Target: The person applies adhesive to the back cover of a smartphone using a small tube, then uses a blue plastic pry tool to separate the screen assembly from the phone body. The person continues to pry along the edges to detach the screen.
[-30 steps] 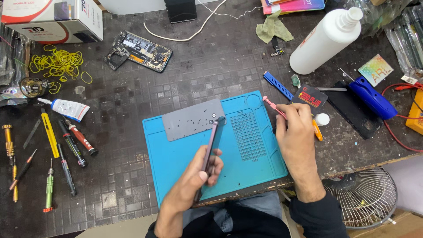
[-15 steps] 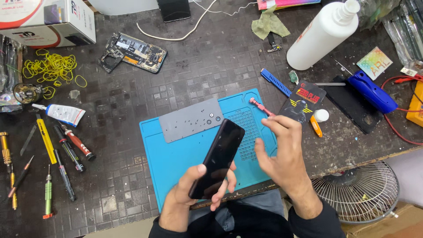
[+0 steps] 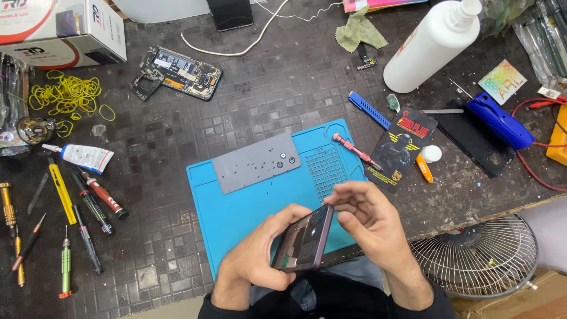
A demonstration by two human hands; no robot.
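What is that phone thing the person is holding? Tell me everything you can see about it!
The phone is a slim, dark rectangle with a purplish frame and rounded corners. Its open back faces the camera, showing dark inner parts, too small to tell apart. It is tilted, one end toward the person's body, held over the near edge of the blue mat. The left hand cradles it from below in a firm grip, and the right hand touches its top corner with fingertips.
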